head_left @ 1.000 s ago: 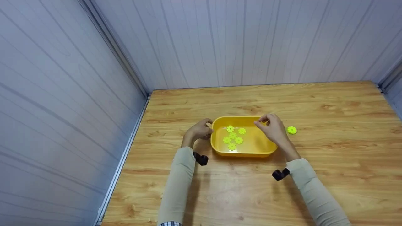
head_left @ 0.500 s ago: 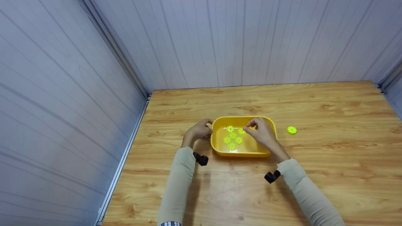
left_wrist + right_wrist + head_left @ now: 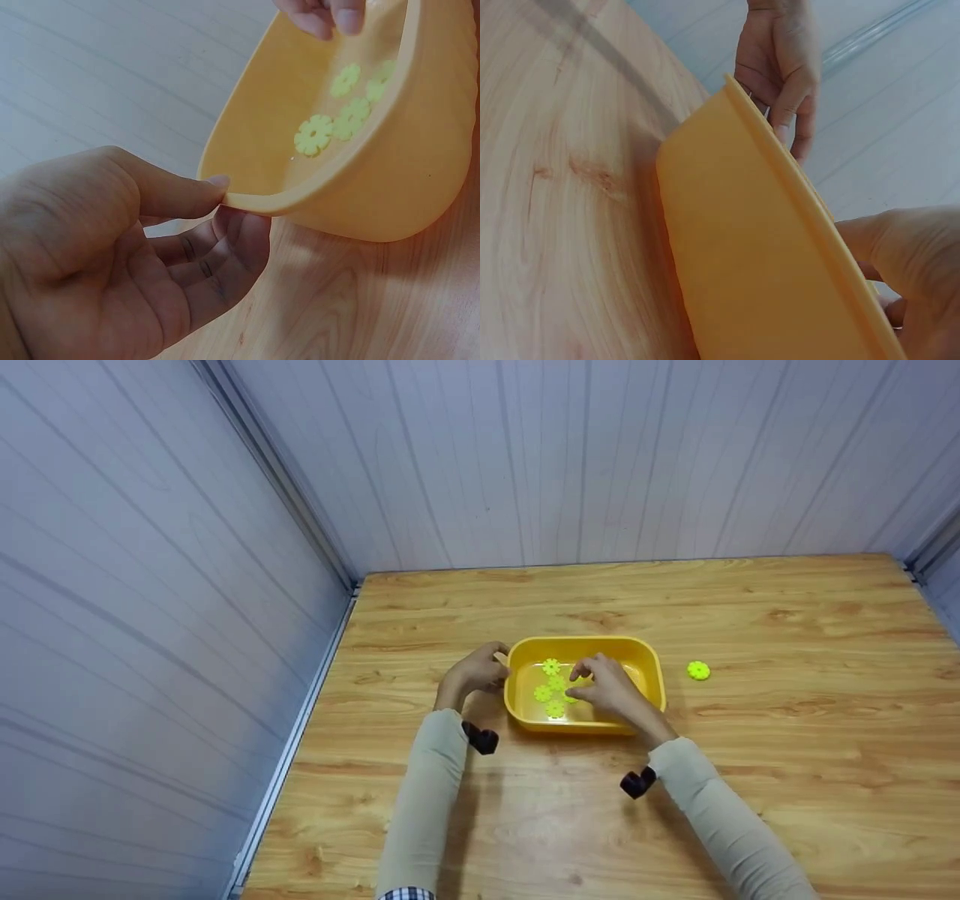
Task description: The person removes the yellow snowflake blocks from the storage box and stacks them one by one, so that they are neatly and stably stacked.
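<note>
A yellow plastic basin (image 3: 585,727) stands on the table. My left hand (image 3: 474,672) pinches its left rim, thumb on top and fingers beneath, as the left wrist view shows. Inside lie several lime-green flower-shaped pieces (image 3: 313,135), with notched edges and a small centre hole. Over the basin's middle, my right hand (image 3: 607,686) reaches down, thumb and forefinger apart, close to the flower pieces on the right of the group. It partly covers some of them. In the right wrist view the basin's wall hides most of its fingertips; I see nothing held in it.
Another lime-green flower piece (image 3: 698,670) lies on the wooden table (image 3: 795,720) to the right of the basin; whether it is one or a stack I cannot tell. Pale panel walls (image 3: 585,465) stand behind and to the left.
My right hand has moved left and down from the basin's right side to the flower pieces, and its thumb and forefinger have spread. The left hand and the basin have stayed in place.
</note>
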The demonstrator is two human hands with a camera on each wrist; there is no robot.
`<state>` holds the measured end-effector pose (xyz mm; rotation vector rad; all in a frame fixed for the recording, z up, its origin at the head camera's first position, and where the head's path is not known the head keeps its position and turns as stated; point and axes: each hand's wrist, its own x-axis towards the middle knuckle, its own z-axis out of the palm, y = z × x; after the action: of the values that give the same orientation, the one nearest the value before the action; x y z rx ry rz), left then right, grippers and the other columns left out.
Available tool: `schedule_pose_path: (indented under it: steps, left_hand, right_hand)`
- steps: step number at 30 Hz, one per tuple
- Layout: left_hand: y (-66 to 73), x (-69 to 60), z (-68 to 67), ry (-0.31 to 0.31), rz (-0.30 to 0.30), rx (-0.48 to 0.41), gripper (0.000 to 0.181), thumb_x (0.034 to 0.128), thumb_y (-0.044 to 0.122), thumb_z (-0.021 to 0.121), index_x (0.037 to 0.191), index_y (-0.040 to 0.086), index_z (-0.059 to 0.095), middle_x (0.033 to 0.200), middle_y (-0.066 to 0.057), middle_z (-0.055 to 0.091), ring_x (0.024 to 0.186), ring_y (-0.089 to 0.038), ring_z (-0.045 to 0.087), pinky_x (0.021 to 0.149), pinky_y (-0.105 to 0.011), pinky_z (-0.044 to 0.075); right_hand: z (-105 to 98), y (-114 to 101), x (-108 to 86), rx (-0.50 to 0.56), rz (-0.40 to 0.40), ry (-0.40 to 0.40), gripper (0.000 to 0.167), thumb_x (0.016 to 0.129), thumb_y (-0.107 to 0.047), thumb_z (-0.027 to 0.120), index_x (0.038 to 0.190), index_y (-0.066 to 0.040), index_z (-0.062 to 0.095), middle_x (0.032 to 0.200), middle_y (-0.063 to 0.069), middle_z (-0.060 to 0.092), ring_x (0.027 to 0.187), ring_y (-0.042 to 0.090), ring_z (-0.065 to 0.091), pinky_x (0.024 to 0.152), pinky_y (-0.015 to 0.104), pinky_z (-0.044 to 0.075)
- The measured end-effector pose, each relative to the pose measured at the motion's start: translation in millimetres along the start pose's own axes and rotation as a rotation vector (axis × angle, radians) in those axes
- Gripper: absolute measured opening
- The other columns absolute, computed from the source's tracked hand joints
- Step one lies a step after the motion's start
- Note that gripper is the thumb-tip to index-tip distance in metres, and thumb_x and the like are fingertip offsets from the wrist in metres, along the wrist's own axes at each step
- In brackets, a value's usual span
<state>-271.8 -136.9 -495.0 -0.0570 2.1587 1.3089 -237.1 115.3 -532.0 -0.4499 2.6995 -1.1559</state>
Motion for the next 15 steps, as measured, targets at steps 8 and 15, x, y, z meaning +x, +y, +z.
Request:
schedule_pose_path:
  steps: [8, 15]
  left_hand:
    - [-0.2, 1.1, -1.1, 0.005, 0.006, 0.027, 0.041, 0.0923, 0.005, 0.053, 0.132, 0.008, 0.046, 0.091, -0.006, 0.051, 0.079, -0.017, 0.054, 0.086, -0.042, 0.053]
    - [3.1, -3.1, -0.5, -0.004, -0.001, 0.001, 0.04, 0.0936, 0.005, 0.052, 0.132, 0.007, 0.045, 0.092, -0.008, 0.05, 0.079, -0.018, 0.054, 0.089, -0.045, 0.052]
  right_hand:
    - [10, -5, 0.9, -0.096, 0.023, -0.091, 0.021, 0.081, -0.024, 0.077, 0.095, -0.012, 0.065, 0.101, 0.008, 0.052, 0.103, 0.03, 0.046, 0.083, 0.042, 0.04]
    - [18, -5, 2.9, -0.209, -0.016, -0.12, 0.022, 0.077, -0.025, 0.079, 0.093, -0.015, 0.067, 0.103, 0.008, 0.053, 0.098, 0.027, 0.044, 0.083, 0.042, 0.038]
